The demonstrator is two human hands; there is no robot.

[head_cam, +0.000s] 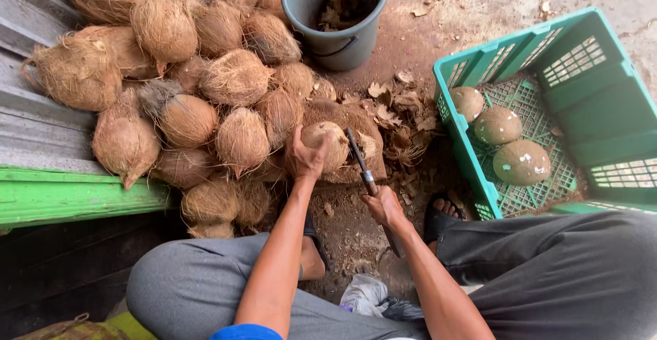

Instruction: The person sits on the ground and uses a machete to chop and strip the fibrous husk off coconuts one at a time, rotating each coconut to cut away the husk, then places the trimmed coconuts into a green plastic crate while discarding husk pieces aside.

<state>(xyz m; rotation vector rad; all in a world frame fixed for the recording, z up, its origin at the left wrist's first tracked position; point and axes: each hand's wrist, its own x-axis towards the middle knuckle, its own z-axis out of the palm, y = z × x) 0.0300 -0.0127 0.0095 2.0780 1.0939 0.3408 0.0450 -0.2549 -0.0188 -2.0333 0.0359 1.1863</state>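
Note:
My left hand (303, 156) grips a partly husked brown coconut (330, 143), holding it down on a wooden chopping block (369, 134). My right hand (384, 206) holds the handle of a long dark knife (361, 162), its blade resting against the right side of that coconut. Both hands are between my knees, which are in grey trousers. A large pile of hairy brown coconuts (185, 80) lies to the left of the block.
A green plastic crate (595, 93) at the right holds three cleaned coconuts (521, 162). A grey bucket (335, 11) with husk scraps stands behind the block. Husk chips (404, 100) litter the dirt floor. A green wooden board (61, 196) edges the left.

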